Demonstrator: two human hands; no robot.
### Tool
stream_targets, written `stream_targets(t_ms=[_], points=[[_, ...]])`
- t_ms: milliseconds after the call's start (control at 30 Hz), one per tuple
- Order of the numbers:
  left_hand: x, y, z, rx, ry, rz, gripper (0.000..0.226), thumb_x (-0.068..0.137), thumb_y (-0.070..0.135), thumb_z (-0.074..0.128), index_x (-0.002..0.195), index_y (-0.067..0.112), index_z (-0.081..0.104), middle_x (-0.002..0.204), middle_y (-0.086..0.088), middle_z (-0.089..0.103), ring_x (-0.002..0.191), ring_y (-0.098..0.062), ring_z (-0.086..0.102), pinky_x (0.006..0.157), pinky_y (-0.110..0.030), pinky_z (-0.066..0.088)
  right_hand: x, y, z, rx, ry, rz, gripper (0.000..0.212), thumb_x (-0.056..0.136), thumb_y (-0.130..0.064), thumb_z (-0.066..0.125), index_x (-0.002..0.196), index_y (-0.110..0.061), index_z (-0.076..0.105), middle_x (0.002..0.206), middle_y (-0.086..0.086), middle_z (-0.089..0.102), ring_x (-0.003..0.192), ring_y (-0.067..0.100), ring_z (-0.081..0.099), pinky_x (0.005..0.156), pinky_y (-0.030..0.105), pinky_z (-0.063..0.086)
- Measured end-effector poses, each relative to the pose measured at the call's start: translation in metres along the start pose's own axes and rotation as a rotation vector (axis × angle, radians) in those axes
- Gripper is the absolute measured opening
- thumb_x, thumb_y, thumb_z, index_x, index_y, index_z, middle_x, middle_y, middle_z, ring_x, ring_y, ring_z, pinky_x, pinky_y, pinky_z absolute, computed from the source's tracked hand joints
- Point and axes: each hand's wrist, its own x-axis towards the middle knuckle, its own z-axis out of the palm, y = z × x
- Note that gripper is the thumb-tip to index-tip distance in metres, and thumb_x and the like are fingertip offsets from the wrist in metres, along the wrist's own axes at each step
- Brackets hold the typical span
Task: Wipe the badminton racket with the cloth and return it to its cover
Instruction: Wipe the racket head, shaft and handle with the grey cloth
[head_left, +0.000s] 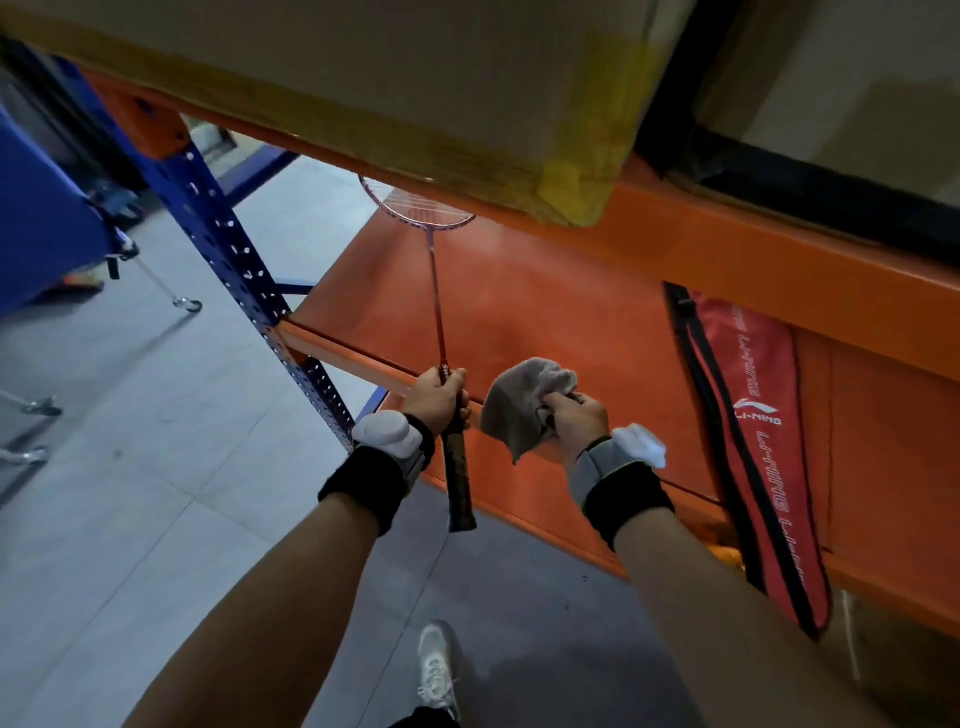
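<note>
Two bare forearms reach forward from the bottom of the view, each with a black wristband and a white pad strapped behind the wrist; below them a white shoe (436, 670) stands on the grey tiled floor (130, 519).

Left hand (437, 400) is curled tight round the badminton racket (439, 332) at the top of its dark grip, fingers fully wrapped, with the rest of the grip sticking out below the fist toward the camera. From there the thin red shaft runs up and away, and the strung head passes partly out of sight under the edge of a cardboard box (363, 88) on the upper shelf.

Right hand (574, 418) is closed on the grey cloth (519, 405), thumb and fingers pinching a bunched fold; the loose part of the cloth drapes to the left, just beside the racket grip but apart from it.

Both hands are held over the front edge of the orange shelf (519, 291), carried on a blue perforated upright (234, 249). To the right, the red racket cover (758, 441), trimmed in black with white lettering, lies flat on that shelf with its narrow end hanging over the front edge. Whether it is zipped or open cannot be told; the racket is out of it, well apart to the left.

The cardboard box is sealed with yellow tape, its contents hidden.
</note>
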Motion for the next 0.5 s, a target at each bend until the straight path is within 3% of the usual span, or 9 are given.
stream_targets(t_ms=[133, 267, 367, 433, 500], points=[[0.031, 0.024, -0.04, 0.039, 0.019, 0.029, 0.024, 0.102, 0.018, 0.044, 0.078, 0.013, 0.042, 0.059, -0.005, 0.044, 0.041, -0.015, 0.042, 0.045, -0.027, 0.044, 0.016, -0.014, 0.058, 0.102, -0.026, 0.102, 0.021, 0.088, 0.001, 0.051, 0.071, -0.009, 0.058, 0.057, 0.008, 0.05, 0.052, 0.021, 0.048, 0.069, 0.039, 0.047], [0.059, 0.04, -0.072, 0.079, 0.048, 0.047, 0.026, 0.101, 0.017, 0.044, 0.076, 0.014, 0.041, 0.06, -0.006, 0.044, 0.041, -0.015, 0.041, 0.044, -0.026, 0.043, 0.022, -0.033, 0.113, 0.351, -0.021, 0.148, 0.023, 0.087, 0.008, 0.042, 0.082, -0.006, 0.059, 0.06, 0.01, 0.053, 0.051, 0.019, 0.051, 0.053, 0.033, 0.054], [0.073, 0.047, -0.084, 0.093, 0.052, 0.059, 0.026, 0.102, 0.015, 0.043, 0.076, 0.013, 0.04, 0.059, -0.007, 0.043, 0.036, -0.013, 0.041, 0.039, -0.023, 0.042, 0.023, -0.04, 0.143, 0.472, -0.023, 0.152, 0.028, 0.086, 0.011, 0.04, 0.098, -0.005, 0.059, 0.073, 0.015, 0.056, 0.059, 0.023, 0.055, 0.058, 0.037, 0.054], [0.082, 0.048, -0.091, 0.096, 0.04, 0.056, 0.025, 0.102, 0.014, 0.042, 0.077, 0.013, 0.04, 0.059, -0.007, 0.043, 0.033, -0.01, 0.041, 0.037, -0.021, 0.041, 0.026, -0.036, 0.157, 0.431, -0.024, 0.166, 0.031, 0.086, 0.01, 0.04, 0.105, -0.007, 0.058, 0.075, 0.015, 0.057, 0.061, 0.023, 0.055, 0.058, 0.036, 0.053], [0.091, 0.046, -0.097, 0.116, 0.029, 0.06, 0.024, 0.102, 0.015, 0.043, 0.078, 0.013, 0.041, 0.06, -0.006, 0.044, 0.035, -0.011, 0.042, 0.037, -0.021, 0.041, 0.029, -0.026, 0.164, 0.259, -0.004, 0.178, 0.025, 0.088, 0.007, 0.041, 0.099, -0.007, 0.059, 0.071, 0.01, 0.059, 0.056, 0.02, 0.055, 0.053, 0.028, 0.052]])
